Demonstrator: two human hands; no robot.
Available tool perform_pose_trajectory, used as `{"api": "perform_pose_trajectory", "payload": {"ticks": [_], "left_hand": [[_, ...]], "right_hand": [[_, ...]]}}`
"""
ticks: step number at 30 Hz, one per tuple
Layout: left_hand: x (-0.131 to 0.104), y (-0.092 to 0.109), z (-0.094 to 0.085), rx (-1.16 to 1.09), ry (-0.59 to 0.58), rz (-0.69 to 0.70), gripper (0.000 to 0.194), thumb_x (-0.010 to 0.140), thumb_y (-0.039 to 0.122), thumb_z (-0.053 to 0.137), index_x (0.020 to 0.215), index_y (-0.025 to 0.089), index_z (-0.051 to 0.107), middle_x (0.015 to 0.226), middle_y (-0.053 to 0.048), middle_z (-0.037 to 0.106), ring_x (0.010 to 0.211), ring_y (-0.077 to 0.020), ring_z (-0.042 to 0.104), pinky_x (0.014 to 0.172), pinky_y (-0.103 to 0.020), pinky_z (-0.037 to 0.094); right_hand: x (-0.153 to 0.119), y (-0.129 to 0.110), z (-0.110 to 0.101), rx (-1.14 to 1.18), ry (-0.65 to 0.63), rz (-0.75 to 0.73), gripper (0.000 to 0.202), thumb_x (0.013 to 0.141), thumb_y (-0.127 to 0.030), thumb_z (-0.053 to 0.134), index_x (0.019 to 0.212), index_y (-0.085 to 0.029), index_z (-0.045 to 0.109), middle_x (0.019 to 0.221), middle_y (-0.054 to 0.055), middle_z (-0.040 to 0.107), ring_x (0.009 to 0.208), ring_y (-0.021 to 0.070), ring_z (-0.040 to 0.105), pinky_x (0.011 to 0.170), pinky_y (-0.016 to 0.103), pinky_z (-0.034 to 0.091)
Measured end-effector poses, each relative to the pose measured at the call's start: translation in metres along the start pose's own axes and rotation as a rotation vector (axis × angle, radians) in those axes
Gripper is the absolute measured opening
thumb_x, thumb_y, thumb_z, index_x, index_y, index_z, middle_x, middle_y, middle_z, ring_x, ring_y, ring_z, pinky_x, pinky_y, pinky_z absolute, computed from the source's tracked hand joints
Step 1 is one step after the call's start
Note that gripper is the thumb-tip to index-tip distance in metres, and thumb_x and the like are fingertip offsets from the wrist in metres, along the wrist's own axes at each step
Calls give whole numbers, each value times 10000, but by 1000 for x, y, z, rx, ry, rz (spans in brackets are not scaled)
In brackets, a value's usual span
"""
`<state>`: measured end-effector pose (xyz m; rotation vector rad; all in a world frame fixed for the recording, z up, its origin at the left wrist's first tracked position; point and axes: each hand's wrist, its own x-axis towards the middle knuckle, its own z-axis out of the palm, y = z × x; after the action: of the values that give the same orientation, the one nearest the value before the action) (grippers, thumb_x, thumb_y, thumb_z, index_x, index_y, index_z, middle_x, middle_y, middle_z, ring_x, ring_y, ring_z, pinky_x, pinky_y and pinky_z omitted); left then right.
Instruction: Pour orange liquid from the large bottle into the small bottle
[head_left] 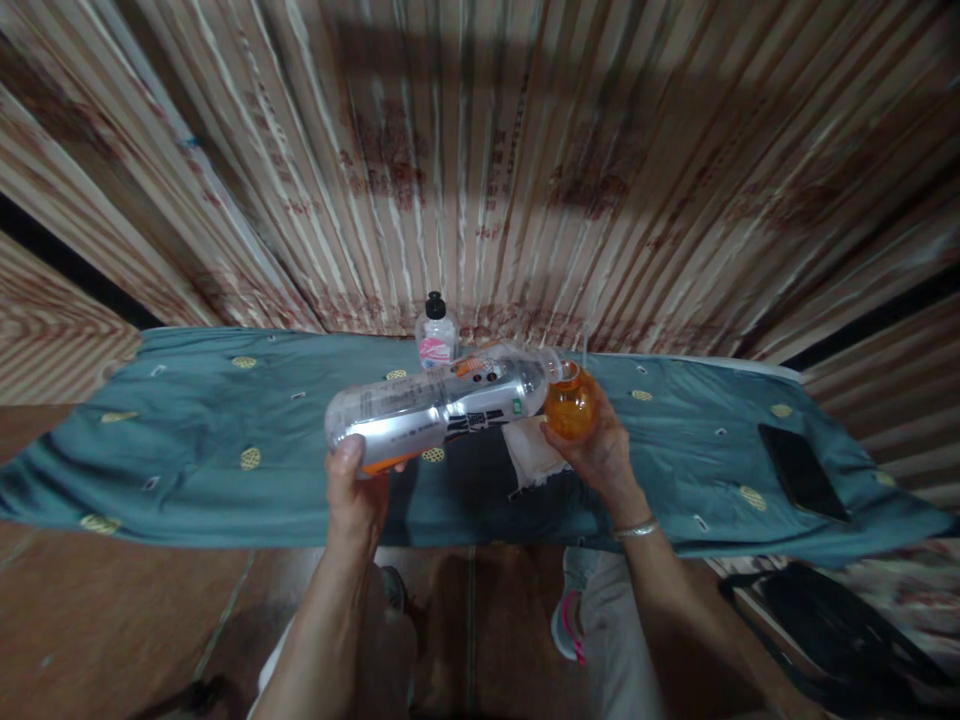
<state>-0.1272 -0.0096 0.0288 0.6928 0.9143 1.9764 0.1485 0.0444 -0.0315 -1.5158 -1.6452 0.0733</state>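
Observation:
My left hand (356, 490) is closed around the base of a large clear plastic bottle (442, 405) with a silver and orange label. The bottle is held nearly level, its neck pointing right and slightly up. Its mouth meets the top of a small round orange container (570, 405), which my right hand (607, 450) grips from the right side. Whether liquid passes between them I cannot tell. Under the orange container a white cloth or packet (534, 455) lies on the table. Behind the large bottle stands a clear squeeze bottle (436, 335) with a black cap and pink label.
A narrow table with a teal patterned cloth (202, 430) runs across in front of me. A black phone (802, 472) lies at its right end. Striped curtain-like material (480, 180) hangs behind. A dark bag (832, 620) sits below at the right.

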Motion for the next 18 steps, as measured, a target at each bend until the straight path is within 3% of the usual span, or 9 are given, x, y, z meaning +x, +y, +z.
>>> {"api": "perform_pose_trajectory", "payload": {"ticks": [18], "left_hand": [[-1, 5, 5, 11, -3, -2, 709, 583, 518, 832, 1192, 182, 697, 994, -120, 733, 550, -145, 594, 357, -200, 416]], "right_hand": [[-1, 2, 0, 10, -24, 7, 880, 694, -471, 767, 1449, -132, 467, 1345, 205, 641, 1242, 362, 640, 1062, 531, 536]]}}
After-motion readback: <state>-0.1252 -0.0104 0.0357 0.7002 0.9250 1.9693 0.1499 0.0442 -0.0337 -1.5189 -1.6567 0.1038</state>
